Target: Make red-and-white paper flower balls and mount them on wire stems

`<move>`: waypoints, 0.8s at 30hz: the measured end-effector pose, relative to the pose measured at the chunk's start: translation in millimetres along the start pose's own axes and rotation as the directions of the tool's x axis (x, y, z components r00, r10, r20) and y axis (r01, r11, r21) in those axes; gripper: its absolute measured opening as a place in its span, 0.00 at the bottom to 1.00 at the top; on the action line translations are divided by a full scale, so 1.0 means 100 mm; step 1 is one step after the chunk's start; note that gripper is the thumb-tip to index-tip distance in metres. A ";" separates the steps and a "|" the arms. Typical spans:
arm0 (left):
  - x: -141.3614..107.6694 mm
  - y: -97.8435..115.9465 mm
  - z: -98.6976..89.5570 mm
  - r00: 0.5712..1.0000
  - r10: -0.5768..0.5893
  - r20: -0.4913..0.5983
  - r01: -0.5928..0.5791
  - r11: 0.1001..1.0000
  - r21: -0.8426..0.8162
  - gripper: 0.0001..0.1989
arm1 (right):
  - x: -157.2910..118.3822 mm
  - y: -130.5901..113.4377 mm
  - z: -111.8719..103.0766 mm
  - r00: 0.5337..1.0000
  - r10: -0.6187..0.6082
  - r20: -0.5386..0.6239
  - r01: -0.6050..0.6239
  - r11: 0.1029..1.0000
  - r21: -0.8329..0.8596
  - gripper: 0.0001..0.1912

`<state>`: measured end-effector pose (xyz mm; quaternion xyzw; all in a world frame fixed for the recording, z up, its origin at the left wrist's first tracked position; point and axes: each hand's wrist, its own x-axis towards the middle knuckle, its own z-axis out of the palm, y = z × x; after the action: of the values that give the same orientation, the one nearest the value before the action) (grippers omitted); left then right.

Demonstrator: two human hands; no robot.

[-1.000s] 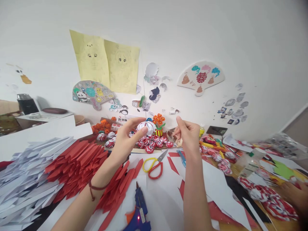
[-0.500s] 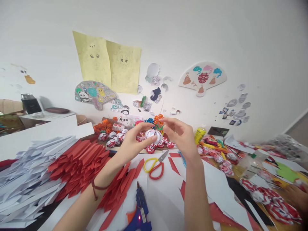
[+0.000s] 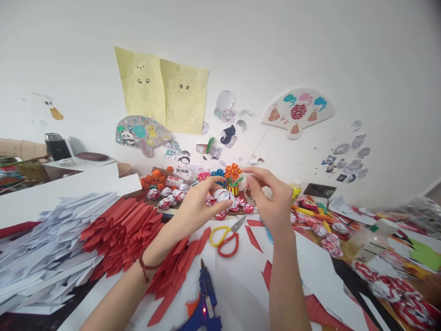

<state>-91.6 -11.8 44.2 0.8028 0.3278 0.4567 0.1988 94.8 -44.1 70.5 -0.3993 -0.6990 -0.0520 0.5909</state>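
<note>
My left hand [image 3: 200, 202] holds a white paper ball with red streaks [image 3: 224, 196] between thumb and fingers, above the far side of the work surface. To its right, my right hand [image 3: 270, 195] is raised with curved fingers, its index finger and thumb apart and no object visible between them. A thin pale strand runs up across the wall above it. Below the hands lie scissors [image 3: 228, 235] with one yellow and one red handle. Nearer to me is a blue glue gun [image 3: 206, 296] with a lit red light.
Piles of folded white paper strips [image 3: 58, 248] and red paper strips [image 3: 124, 232] cover the left. Red-and-white paper balls [image 3: 167, 197] and a small pot of orange flowers [image 3: 233, 177] stand by the wall. A clear bottle [image 3: 374, 241] is at right, near another person's hand [image 3: 432, 287].
My right hand has moved right, away from the paper ball. The left hand still holds the ball, slightly turned. The whole view has shifted a little, so things sit further right.
</note>
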 end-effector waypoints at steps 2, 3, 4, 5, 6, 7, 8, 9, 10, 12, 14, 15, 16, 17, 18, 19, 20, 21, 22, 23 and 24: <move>-0.01 0.02 -0.02 1.000 -0.004 0.014 0.003 1.000 0.016 0.24 | 0.00 0.04 -0.02 0.995 -0.067 0.071 0.076 0.988 -0.133 0.15; -0.01 0.02 -0.03 1.000 -0.007 0.020 0.006 1.000 0.015 0.24 | 0.00 0.07 -0.02 0.991 -0.091 0.101 0.110 0.972 -0.206 0.17; -0.02 0.03 -0.04 1.000 -0.010 0.027 0.010 1.000 0.006 0.23 | 0.00 0.11 -0.01 0.986 -0.112 0.123 0.143 0.949 -0.281 0.19; -0.02 0.03 -0.04 0.999 -0.014 0.036 0.014 1.000 -0.009 0.22 | 0.01 0.15 0.00 0.982 -0.132 0.135 0.172 0.920 -0.352 0.20; -0.03 0.04 -0.05 0.999 -0.018 0.045 0.020 0.999 -0.029 0.22 | 0.01 0.19 0.02 0.978 -0.153 0.139 0.197 0.889 -0.414 0.20; -0.03 0.04 -0.05 0.998 -0.025 0.056 0.027 0.998 -0.051 0.21 | 0.02 0.23 0.04 0.975 -0.176 0.134 0.219 0.859 -0.464 0.19; -0.03 0.03 -0.04 0.997 -0.033 0.068 0.038 0.997 -0.074 0.21 | 0.02 0.27 0.06 0.972 -0.200 0.127 0.237 0.833 -0.501 0.17; -0.03 0.03 -0.04 0.996 -0.042 0.082 0.050 0.993 -0.102 0.20 | 0.03 0.30 0.08 0.968 -0.223 0.119 0.252 0.813 -0.525 0.16; -0.03 0.02 -0.04 0.994 -0.052 0.096 0.065 0.989 -0.136 0.20 | 0.03 0.32 0.09 0.963 -0.241 0.117 0.266 0.800 -0.538 0.14; -0.02 0.00 -0.04 0.991 -0.071 0.111 0.094 0.972 -0.214 0.21 | 0.03 0.35 0.10 0.958 -0.258 0.127 0.284 0.787 -0.547 0.14; -0.01 -0.01 -0.06 0.991 -0.092 0.101 0.119 0.948 -0.295 0.21 | 0.03 0.37 0.10 0.958 -0.245 0.147 0.285 0.784 -0.551 0.13; 0.00 -0.02 -0.06 0.988 -0.112 0.102 0.141 0.927 -0.347 0.21 | 0.03 0.37 0.10 0.961 -0.227 0.159 0.278 0.789 -0.548 0.13; 0.01 -0.03 -0.07 0.985 -0.135 0.111 0.170 0.897 -0.408 0.23 | 0.02 0.38 0.11 0.964 -0.204 0.173 0.266 0.802 -0.536 0.12; 0.02 -0.03 -0.08 0.979 -0.157 0.132 0.202 0.856 -0.476 0.24 | 0.02 0.39 0.11 0.967 -0.176 0.187 0.248 0.825 -0.508 0.11; 0.02 -0.04 -0.09 0.971 -0.179 0.159 0.237 0.808 -0.540 0.26 | 0.02 0.40 0.13 0.969 -0.145 0.202 0.225 0.858 -0.462 0.10; 0.03 -0.05 -0.09 0.963 -0.195 0.186 0.268 0.761 -0.591 0.27 | 0.02 0.42 0.15 0.970 -0.113 0.217 0.194 0.896 -0.399 0.10; 0.04 -0.07 -0.09 0.959 -0.204 0.198 0.284 0.730 -0.622 0.28 | 0.02 0.43 0.17 0.970 -0.078 0.232 0.153 0.933 -0.327 0.10; 0.05 -0.08 -0.09 0.959 -0.207 0.192 0.282 0.726 -0.627 0.29 | 0.02 0.45 0.19 0.968 -0.039 0.247 0.103 0.962 -0.252 0.11; 0.06 -0.10 -0.08 0.964 -0.206 0.167 0.266 0.750 -0.606 0.28 | 0.02 0.46 0.22 0.965 0.004 0.262 0.045 0.983 -0.180 0.13; 0.07 -0.11 -0.06 0.972 -0.196 0.132 0.236 0.794 -0.561 0.26 | 0.02 0.46 0.24 0.960 0.044 0.278 -0.013 0.993 -0.114 0.15; 0.07 -0.13 -0.05 0.980 -0.175 0.097 0.200 0.848 -0.490 0.24 | 0.02 0.46 0.26 0.952 0.081 0.294 -0.067 0.996 -0.057 0.16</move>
<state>-97.6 2.7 42.9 0.6995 0.2708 0.4845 0.4501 102.9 2.6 45.9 -0.4420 -0.7628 0.0145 0.4717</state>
